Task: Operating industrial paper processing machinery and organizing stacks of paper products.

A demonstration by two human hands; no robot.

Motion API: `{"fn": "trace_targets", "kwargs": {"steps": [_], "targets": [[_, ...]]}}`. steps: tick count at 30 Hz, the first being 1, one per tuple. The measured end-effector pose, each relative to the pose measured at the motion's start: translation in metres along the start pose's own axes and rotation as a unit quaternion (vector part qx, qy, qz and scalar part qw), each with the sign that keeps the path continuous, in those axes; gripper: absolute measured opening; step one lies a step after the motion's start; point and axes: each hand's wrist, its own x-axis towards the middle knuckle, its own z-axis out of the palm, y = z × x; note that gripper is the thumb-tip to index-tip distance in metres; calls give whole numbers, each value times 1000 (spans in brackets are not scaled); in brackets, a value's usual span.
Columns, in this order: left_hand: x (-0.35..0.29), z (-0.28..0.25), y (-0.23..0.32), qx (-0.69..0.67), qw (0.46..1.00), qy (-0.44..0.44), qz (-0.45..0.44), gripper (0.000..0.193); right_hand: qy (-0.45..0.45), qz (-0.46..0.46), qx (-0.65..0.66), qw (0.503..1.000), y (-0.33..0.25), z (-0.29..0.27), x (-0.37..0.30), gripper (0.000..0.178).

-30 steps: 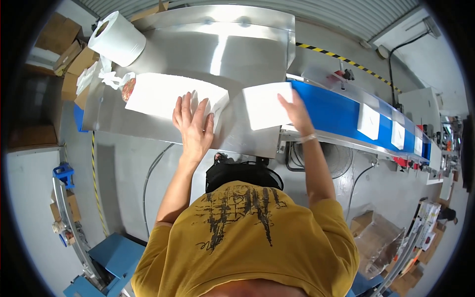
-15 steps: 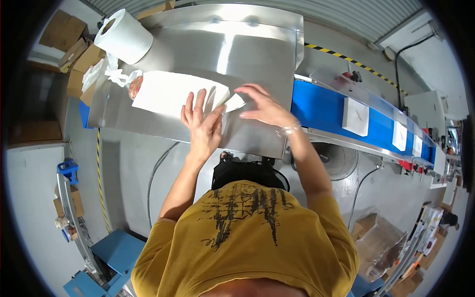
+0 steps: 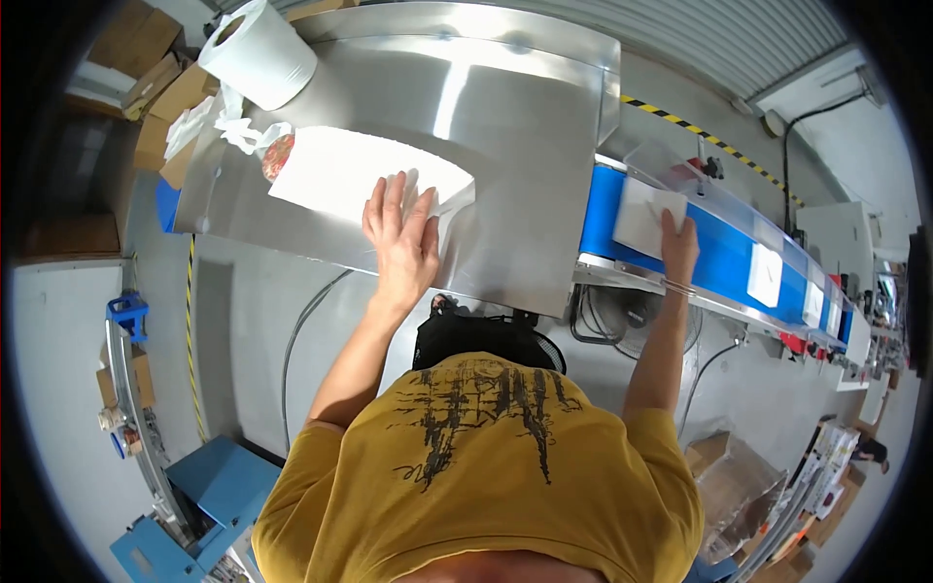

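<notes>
On the steel table lies a long row of white sheets (image 3: 335,165), overlapping like a fanned stack. My left hand (image 3: 398,233) rests on its right part, fingers stretched out and slightly spread. A red patterned round end (image 3: 278,158) shows at the row's left tip. Over the blue conveyor belt (image 3: 714,233), my right hand (image 3: 680,248) has its fingers closed on the right edge of a white square sheet (image 3: 641,216) at the belt's near end. The thumb's grip on its underside is hidden.
A big white paper roll (image 3: 260,56) stands on the steel table (image 3: 525,146) at the back left, beside crumpled white plastic (image 3: 238,134). Several white squares (image 3: 765,274) lie farther along the belt. A clear guard (image 3: 724,206) runs along its far side; a floor fan (image 3: 637,316) sits below.
My right hand has moved from the right end of the sheets to the belt, where a white square is now at its fingers. Earlier squares have travelled right. My left hand stays on the row.
</notes>
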Motion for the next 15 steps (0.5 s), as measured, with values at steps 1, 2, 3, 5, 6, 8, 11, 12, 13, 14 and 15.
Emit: {"fn": "trace_targets", "kwargs": {"steps": [1,2,3,5,6,8,11,12,13,14,15], "targets": [[-1,2,1,-2,1000,12,7,40,176,-18,-197,964,-14,5,-17,60],[-2,4,0,0,1000,14,8,40,343,-32,-379,859,-22,12,-26,58],[-4,5,0,11,999,24,20,40,315,-131,-352,871,-25,18,-25,58],[-7,6,-1,32,999,19,28,40,165,-389,-236,875,-46,43,-27,54],[-9,4,-1,33,999,19,32,40,31,-458,-126,880,-75,66,-45,52],[-10,1,-1,13,999,4,42,38,-227,-386,-10,894,-115,111,-70,51],[1,-10,5,8,999,-21,39,30,-276,-466,7,841,-129,153,-68,49],[4,-12,6,4,999,-26,28,29,-267,-492,-7,828,-126,159,-62,48],[5,-12,2,-7,999,-23,31,30,-257,-517,-22,816,-120,161,-59,47],[6,-12,-3,-11,999,-25,30,30,-257,-515,-25,817,-111,161,-58,47],[6,-12,-7,3,1000,-13,9,32,-312,-343,128,877,-99,155,-57,50]]}}
